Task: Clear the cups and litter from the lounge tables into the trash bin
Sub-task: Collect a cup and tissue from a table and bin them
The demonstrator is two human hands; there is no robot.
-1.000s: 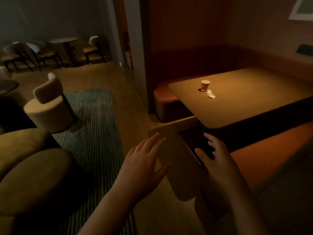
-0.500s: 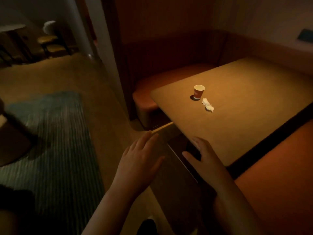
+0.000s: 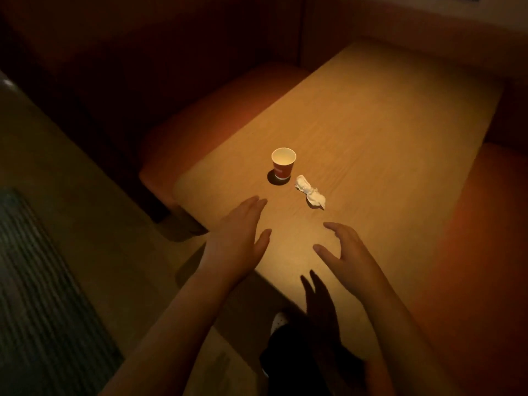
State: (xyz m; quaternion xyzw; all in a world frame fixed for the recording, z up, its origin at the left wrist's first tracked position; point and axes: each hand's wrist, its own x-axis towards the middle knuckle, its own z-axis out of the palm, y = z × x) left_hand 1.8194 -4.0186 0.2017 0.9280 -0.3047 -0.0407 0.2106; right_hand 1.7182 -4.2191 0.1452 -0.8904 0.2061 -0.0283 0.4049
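A small red paper cup (image 3: 283,165) with a white inside stands upright on the wooden booth table (image 3: 385,144). Just to its right lies a crumpled white napkin (image 3: 310,192). My left hand (image 3: 238,238) hovers over the table's near left corner, fingers straight and pointing toward the cup, holding nothing. My right hand (image 3: 347,250) floats above the table below the napkin, fingers spread and loosely bent, also empty. Both hands are a short way from the cup and napkin.
Orange-red booth benches (image 3: 205,115) wrap the table on the left, far and right sides (image 3: 485,238). A striped rug (image 3: 43,295) covers the floor at the lower left. No trash bin is in view. The room is dim.
I have come closer to the table and look down on it more steeply. Both hands have moved forward from below the table's edge to over its near end.
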